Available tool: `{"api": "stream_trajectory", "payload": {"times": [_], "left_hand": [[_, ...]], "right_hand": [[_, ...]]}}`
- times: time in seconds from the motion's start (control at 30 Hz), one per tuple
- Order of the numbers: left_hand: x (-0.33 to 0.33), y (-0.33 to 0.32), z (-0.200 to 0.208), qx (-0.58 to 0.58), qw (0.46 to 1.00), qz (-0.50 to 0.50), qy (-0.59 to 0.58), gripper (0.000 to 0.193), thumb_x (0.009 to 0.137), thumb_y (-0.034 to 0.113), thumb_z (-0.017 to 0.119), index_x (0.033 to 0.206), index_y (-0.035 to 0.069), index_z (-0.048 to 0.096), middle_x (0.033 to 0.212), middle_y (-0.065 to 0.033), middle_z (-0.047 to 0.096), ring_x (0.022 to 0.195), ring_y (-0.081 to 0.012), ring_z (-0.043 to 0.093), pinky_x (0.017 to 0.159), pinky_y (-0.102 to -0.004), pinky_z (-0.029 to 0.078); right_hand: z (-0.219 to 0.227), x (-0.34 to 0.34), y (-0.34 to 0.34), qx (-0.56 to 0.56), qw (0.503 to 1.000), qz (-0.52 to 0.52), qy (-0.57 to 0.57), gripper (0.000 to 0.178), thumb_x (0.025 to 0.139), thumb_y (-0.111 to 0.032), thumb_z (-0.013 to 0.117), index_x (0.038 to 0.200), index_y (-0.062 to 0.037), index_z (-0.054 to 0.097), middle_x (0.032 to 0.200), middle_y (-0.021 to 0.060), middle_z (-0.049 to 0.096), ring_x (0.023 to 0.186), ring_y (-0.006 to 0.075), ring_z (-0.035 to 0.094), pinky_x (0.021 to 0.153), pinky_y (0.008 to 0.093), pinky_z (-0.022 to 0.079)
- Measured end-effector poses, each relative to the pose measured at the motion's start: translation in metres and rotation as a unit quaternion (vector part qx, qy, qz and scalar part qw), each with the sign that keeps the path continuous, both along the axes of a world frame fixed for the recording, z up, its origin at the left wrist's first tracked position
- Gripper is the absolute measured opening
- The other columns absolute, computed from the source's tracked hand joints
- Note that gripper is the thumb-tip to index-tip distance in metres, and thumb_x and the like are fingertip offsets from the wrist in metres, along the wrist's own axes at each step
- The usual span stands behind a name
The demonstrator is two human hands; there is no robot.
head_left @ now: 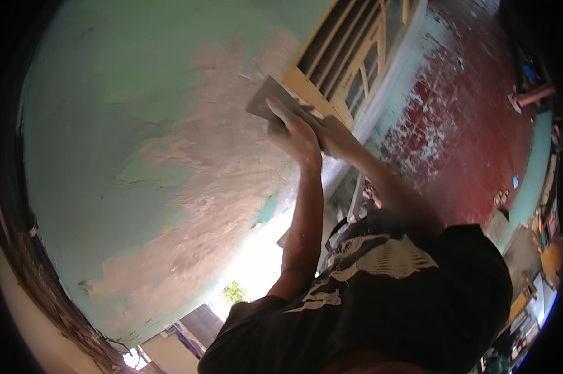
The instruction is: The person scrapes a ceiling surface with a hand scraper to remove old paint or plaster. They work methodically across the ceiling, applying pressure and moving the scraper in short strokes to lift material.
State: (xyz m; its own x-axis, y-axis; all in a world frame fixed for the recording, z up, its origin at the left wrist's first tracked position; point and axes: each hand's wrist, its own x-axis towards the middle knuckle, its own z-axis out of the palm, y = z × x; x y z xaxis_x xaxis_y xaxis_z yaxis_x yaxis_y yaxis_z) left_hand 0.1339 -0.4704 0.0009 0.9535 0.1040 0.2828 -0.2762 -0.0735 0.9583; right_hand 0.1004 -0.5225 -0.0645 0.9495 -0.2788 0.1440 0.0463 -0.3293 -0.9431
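Note:
My left hand (297, 138) is closed on a flat grey-brown rectangular plate (260, 103), with a finger or thumb stretched along its face. The plate lies against or very close to the wall (219, 149), and whether it is a scraper or a sanding pad I cannot make out. Close beside the left one, my right hand (335, 138) is bent round the plate's rear end; its fingers are partly hidden. Around the plate the wall shows a broad pinkish-brown bare patch with rough edges, bordered by green paint.
Right next to the plate is a yellow wooden window frame (319, 93) with slats. Farther right stretches a worn red floor (468, 149) with pale flakes on it, and a pair of sandals (501, 197). Bright light enters below the wall's lower edge. Clutter lines the far right.

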Motion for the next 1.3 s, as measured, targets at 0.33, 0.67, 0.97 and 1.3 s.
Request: {"api": "stream_trajectory", "payload": {"times": [0.33,0.67,0.97,1.3], "left_hand": [[-0.004,0.006,0.003,0.018,1.000,0.003,0.025,0.060,0.107,0.038,0.047,0.070,-0.006,0.065,0.053,-0.0090,0.059,0.051,-0.0189,0.063,0.054,-0.0294,0.050],[0.005,0.000,0.032,-0.005,1.000,-0.014,-0.021,0.064,0.107,0.040,0.045,0.066,-0.007,0.062,0.056,-0.0098,0.063,0.048,-0.0142,0.058,0.049,-0.0278,0.044],[0.001,-0.012,0.054,-0.028,0.999,-0.026,0.033,0.059,0.106,0.042,0.044,0.080,-0.005,0.069,0.063,-0.0089,0.067,0.060,-0.0155,0.066,0.057,-0.0294,0.050],[0.010,-0.017,0.060,-0.050,0.998,-0.022,-0.029,0.059,0.106,0.040,0.046,0.075,-0.006,0.067,0.061,-0.0082,0.066,0.055,-0.0138,0.063,0.052,-0.0277,0.047]], "right_hand": [[-0.013,-0.003,0.004,0.014,1.000,-0.015,-0.011,0.066,0.101,-0.062,0.041,0.103,-0.0027,0.071,0.051,0.0037,0.050,0.044,0.0130,0.049,0.040,0.0311,0.036],[0.036,0.001,-0.005,0.080,0.996,0.024,0.022,0.071,0.098,-0.069,0.041,0.134,-0.0114,0.064,0.051,-0.0011,0.050,0.039,0.0096,0.041,0.038,0.0274,0.028],[0.074,-0.004,-0.022,0.246,0.959,0.017,0.142,0.062,0.101,-0.060,0.046,0.080,-0.0078,0.070,0.045,-0.0058,0.042,0.034,0.0053,0.036,0.033,0.0261,0.023],[0.094,0.002,-0.030,0.211,0.968,0.048,0.128,0.079,0.097,-0.070,0.040,0.100,0.0011,0.074,0.050,0.0018,0.050,0.042,0.0100,0.045,0.039,0.0285,0.031]]}}
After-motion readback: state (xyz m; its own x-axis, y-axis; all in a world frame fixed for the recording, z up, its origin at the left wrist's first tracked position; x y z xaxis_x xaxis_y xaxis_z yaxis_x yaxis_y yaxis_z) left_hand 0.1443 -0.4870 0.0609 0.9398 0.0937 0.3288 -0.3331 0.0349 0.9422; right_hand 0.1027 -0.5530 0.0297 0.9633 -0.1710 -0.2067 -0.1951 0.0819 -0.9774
